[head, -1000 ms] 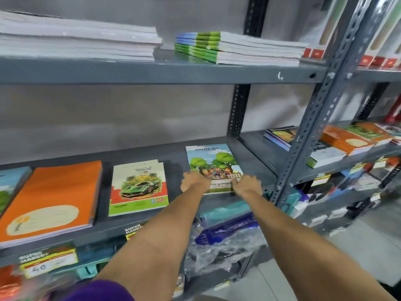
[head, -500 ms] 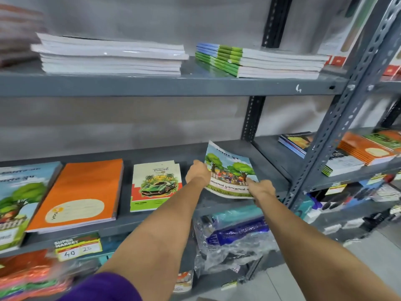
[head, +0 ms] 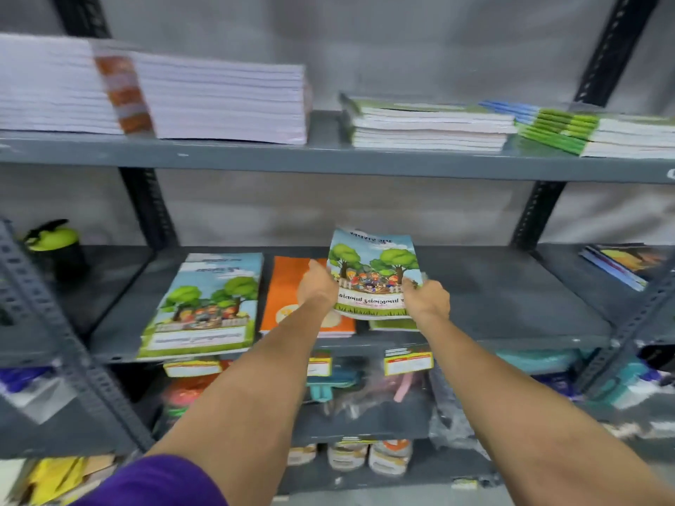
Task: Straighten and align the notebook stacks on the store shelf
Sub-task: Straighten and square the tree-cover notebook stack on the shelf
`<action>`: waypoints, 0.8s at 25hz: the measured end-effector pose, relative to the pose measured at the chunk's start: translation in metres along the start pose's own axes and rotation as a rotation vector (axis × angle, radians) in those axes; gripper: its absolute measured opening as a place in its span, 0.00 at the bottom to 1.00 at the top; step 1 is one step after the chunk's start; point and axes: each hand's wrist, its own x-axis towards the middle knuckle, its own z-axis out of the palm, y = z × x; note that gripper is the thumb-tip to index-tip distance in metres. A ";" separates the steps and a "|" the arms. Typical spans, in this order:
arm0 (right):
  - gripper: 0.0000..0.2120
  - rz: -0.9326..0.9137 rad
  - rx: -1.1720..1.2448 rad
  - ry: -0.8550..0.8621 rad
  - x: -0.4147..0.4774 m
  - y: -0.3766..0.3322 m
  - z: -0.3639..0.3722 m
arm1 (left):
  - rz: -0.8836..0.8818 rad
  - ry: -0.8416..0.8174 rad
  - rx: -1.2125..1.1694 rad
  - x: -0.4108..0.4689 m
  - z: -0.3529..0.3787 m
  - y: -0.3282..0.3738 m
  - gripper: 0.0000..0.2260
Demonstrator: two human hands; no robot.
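I hold a tree-cover notebook (head: 372, 272) lifted and tilted above the middle shelf (head: 511, 308). My left hand (head: 316, 290) grips its left edge and my right hand (head: 427, 303) grips its lower right corner. It hangs over the orange notebook stack (head: 285, 286) and a green-edged notebook (head: 391, 325), both partly hidden under it. A matching tree-cover stack (head: 208, 304) lies to the left on the same shelf.
The upper shelf carries tall white stacks (head: 219, 100), a green-topped stack (head: 427, 126) and a green-spined stack (head: 569, 131). A green-lidded bottle (head: 54, 246) stands far left. More books (head: 621, 262) lie at the right. Price tags (head: 408, 360) hang below, above packaged goods.
The view has swung left. Both hands have carried the tree-cover notebook up off the right part of the shelf and leftward, over the orange and green-edged notebooks.
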 end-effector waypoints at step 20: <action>0.16 -0.236 -0.369 -0.357 -0.175 -0.156 0.219 | -0.125 -0.146 0.408 0.032 -0.184 -0.267 0.25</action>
